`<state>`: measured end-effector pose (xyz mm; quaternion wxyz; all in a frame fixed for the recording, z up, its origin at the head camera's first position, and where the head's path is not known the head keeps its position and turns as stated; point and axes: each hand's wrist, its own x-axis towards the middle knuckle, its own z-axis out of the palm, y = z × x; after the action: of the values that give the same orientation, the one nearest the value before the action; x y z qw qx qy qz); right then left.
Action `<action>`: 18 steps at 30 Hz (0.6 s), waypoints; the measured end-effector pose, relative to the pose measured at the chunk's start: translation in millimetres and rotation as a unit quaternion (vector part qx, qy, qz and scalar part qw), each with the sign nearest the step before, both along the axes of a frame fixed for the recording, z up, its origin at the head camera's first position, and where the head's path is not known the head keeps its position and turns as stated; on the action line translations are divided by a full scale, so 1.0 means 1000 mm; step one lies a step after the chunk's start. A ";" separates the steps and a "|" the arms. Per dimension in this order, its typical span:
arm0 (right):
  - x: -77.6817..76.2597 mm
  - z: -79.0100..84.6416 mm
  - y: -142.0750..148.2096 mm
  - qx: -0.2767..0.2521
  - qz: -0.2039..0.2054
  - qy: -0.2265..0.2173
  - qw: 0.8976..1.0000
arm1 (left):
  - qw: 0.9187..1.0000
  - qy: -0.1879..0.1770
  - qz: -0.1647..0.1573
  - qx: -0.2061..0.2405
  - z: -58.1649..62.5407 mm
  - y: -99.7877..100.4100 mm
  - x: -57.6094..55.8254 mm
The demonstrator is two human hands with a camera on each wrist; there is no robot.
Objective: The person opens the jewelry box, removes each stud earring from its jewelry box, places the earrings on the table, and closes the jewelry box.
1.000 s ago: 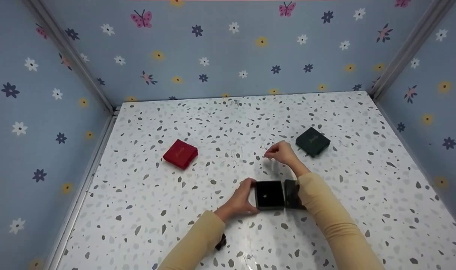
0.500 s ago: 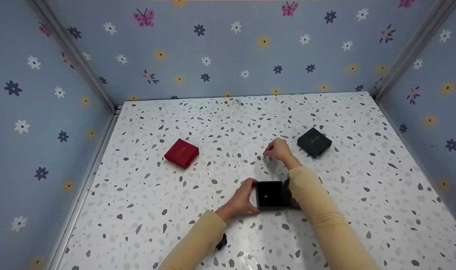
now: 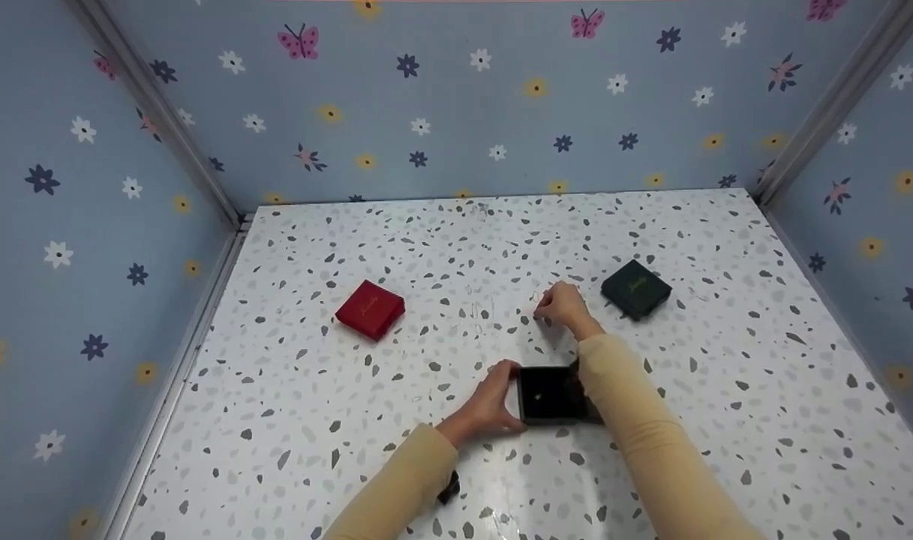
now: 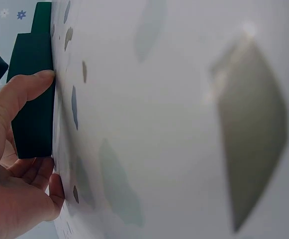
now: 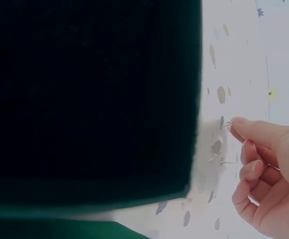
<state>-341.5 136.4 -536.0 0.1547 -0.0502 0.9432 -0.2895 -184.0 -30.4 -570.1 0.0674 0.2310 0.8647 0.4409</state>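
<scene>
Head view shows the dark green box (image 3: 546,422) lying uncovered, with its lid (image 3: 593,412) partly hidden under the right sleeve (image 3: 636,420). The left hand (image 3: 488,400) clasps the box's left end between thumb and fingers. Beyond the box, the right hand (image 3: 565,304) is together at the fingertips, pinching a slender metal piece (image 5: 228,124), as the right wrist view shows. Two loose pieces (image 5: 215,157) (image 5: 229,162) lie near those fingers, on the tabletop beyond the box. Inside the box sits a tiny shiny item (image 3: 537,396); a red box (image 3: 370,310) stands beyond it to the left, a lettered green box (image 3: 636,289) beyond it to the right.

The likeliest trouble is a drop: the piece is so thin that a slight roll of the fingertips could free it, and against the speckled surface it would be hard to find. The lower fingers could also brush the loose pieces aside. The sleeve, crossing the lid, might drag the box and jolt its contents if the left hand's hold slackens.
</scene>
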 end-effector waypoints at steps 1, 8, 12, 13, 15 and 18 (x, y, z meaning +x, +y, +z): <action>0.000 -0.001 0.001 -0.002 0.002 0.003 1.000 | 1.000 0.000 0.000 0.001 0.000 0.000 0.000; 0.000 -0.006 0.004 -0.015 -0.005 0.007 1.000 | 1.000 -0.012 0.000 0.009 0.000 0.002 0.001; -0.001 -0.007 0.005 -0.022 -0.013 -0.005 1.000 | 1.000 -0.013 -0.001 -0.002 0.001 0.002 0.001; -0.001 -0.008 0.006 -0.025 -0.014 -0.008 1.000 | 1.000 -0.014 -0.001 -0.002 0.001 0.001 0.001; -0.001 -0.008 0.006 -0.033 -0.018 -0.014 0.999 | 1.000 -0.013 -0.002 -0.001 0.001 0.001 0.000; -0.001 -0.007 0.006 -0.041 -0.017 -0.018 0.999 | 1.000 -0.015 -0.001 0.003 0.000 0.000 0.000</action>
<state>-342.2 142.6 -543.3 0.1645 -0.0350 0.9285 -0.3312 -183.8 -30.5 -569.9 0.0796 0.2252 0.8622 0.4467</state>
